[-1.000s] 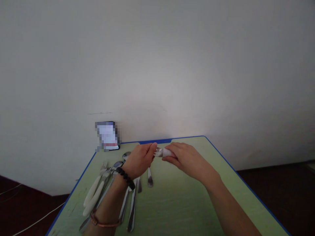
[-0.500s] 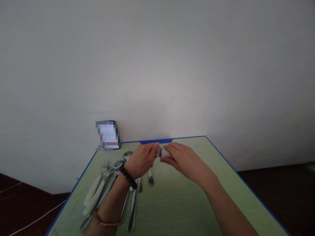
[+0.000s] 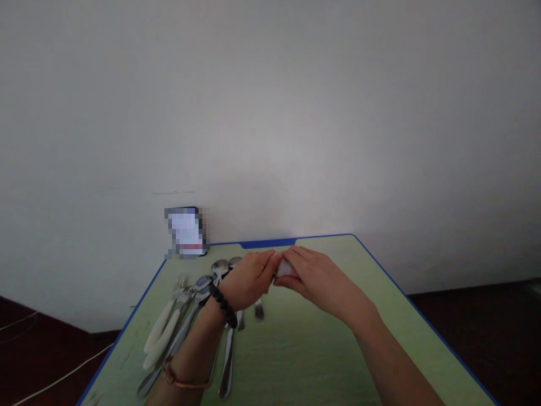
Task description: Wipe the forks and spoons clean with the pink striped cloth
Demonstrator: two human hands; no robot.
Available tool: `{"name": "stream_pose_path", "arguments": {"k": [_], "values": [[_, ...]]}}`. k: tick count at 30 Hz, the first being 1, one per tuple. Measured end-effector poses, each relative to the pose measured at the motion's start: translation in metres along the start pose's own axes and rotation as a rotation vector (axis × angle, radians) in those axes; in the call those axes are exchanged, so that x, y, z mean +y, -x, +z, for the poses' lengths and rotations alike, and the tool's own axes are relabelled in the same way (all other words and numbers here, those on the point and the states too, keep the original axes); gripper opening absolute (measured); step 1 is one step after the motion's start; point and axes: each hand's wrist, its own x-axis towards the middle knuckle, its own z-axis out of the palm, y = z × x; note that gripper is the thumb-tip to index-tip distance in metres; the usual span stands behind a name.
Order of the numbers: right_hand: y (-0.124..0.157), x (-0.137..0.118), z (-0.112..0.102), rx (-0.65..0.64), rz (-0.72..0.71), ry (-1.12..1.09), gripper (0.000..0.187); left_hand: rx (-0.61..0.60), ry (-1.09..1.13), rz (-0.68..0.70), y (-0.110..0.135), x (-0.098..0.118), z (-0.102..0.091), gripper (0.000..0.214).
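Observation:
My left hand [image 3: 253, 273] is closed, its fingertips pressed against a white cloth or tissue [image 3: 285, 268] in front of my right hand. My right hand [image 3: 311, 273] wraps its fingers and thumb round that white cloth. A metal utensil is between the two hands, but they and the cloth now cover it, and its kind cannot be told. Below and left of my left hand lie several spoons, among them a spoon [image 3: 220, 266] with its bowl toward the wall. Two forks with white handles [image 3: 159, 327] lie farther left. A metal handle end [image 3: 259, 310] shows just under my left hand.
A phone with a lit, blurred screen [image 3: 186, 231] leans on the wall at the table's far left corner. The light green table [image 3: 313, 355] has a blue edge and stands against a pale wall [image 3: 270, 124]. A white cable [image 3: 63, 375] runs along the floor at left.
My left hand has moved slightly right and closed up to the cloth. The shiny metal part seen between my hands before is now covered. Another spoon bowl shows behind my left hand.

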Motion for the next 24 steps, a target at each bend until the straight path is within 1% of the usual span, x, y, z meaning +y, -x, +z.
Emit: {"name": "stream_pose_path", "arguments": {"k": [4,6,9,13,19,21,24], "values": [[-0.002,-0.002,0.001,-0.009,0.012,-0.022,0.031,0.007,-0.027,0.002,0.001,0.001,-0.002,0.041],[-0.003,-0.001,0.002,-0.011,0.013,-0.029,0.032,0.030,-0.059,-0.023,0.002,-0.001,-0.005,0.041],[-0.004,0.003,0.004,-0.018,0.018,-0.014,0.028,0.082,-0.089,-0.085,0.003,-0.003,-0.010,0.043],[-0.003,0.010,0.001,-0.019,-0.005,-0.016,0.026,0.080,-0.039,-0.126,0.006,-0.005,-0.017,0.045],[0.004,0.021,-0.007,0.023,-0.024,-0.051,0.031,0.098,0.037,-0.167,0.010,-0.009,-0.023,0.049],[0.004,0.023,-0.008,0.014,-0.022,-0.050,0.029,0.083,0.062,-0.165,0.010,-0.012,-0.022,0.050],[0.004,0.021,-0.007,-0.008,-0.004,-0.044,0.028,0.003,0.092,-0.137,0.010,-0.017,-0.021,0.049]]}}
